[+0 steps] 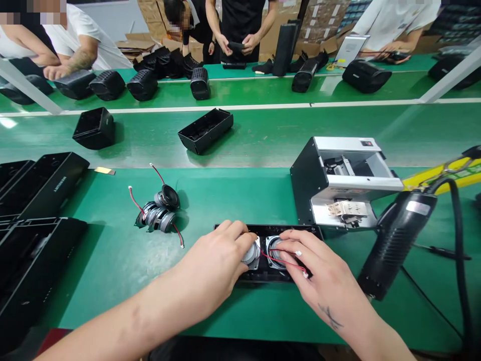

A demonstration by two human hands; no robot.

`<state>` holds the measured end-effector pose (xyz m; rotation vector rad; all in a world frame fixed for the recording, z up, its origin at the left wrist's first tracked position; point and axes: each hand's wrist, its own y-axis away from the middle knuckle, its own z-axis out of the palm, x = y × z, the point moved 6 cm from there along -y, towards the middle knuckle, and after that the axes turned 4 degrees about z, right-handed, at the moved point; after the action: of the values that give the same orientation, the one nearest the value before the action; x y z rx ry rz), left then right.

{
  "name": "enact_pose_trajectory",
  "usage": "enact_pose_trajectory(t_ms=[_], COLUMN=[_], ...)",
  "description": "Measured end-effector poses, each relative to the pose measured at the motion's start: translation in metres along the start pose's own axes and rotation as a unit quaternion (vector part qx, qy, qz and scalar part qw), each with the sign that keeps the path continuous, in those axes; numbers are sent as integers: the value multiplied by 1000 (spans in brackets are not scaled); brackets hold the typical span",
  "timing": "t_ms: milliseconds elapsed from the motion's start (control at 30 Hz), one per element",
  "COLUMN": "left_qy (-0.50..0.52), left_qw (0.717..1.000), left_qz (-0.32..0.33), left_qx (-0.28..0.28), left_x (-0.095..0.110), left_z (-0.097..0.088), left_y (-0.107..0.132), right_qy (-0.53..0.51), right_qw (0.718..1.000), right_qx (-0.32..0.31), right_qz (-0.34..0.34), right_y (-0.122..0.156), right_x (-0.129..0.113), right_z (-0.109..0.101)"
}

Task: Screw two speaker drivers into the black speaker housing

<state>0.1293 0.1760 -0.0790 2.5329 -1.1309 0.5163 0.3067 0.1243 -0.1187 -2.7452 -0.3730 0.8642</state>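
A long black speaker housing point(263, 276) lies flat before me, with two small speaker drivers in it. My left hand point(222, 253) is closed around the left driver point(252, 255), its fingers covering much of it. The right driver point(273, 246) is gripped by the fingers of my right hand point(322, 268). Thin red wires point(287, 259) with white plugs run from the drivers across my right fingers. Left of the housing, several loose drivers point(160, 219) with red and white leads lie bunched on the green table point(124, 271).
A silver and black screw feeder point(345, 185) stands right of the housing, beside a black corded electric screwdriver point(400, 240). Large black speaker cabinets point(52, 183) crowd the left edge. Black casings, including an open shell point(206, 131), sit on the green conveyor point(263, 133). Several people work across it.
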Motion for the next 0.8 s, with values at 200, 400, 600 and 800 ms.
enact_pose_trajectory(t_ms=[200, 400, 600, 800], left_qy=[-96, -113, -114, -118], left_qw=[995, 993, 993, 992], left_qz=[22, 40, 31, 33], left_qx=[33, 14, 12, 13], left_x=[4, 6, 3, 5], left_z=[13, 23, 26, 23], left_y=[1, 2, 0, -2], right_qy=[2, 0, -1, 2], right_qw=[1000, 999, 999, 999], right_qx=[11, 15, 26, 29], right_qz=[-22, -28, -34, -37], right_y=[3, 3, 4, 3], right_x=[2, 1, 0, 0], right_z=[1, -1, -2, -2])
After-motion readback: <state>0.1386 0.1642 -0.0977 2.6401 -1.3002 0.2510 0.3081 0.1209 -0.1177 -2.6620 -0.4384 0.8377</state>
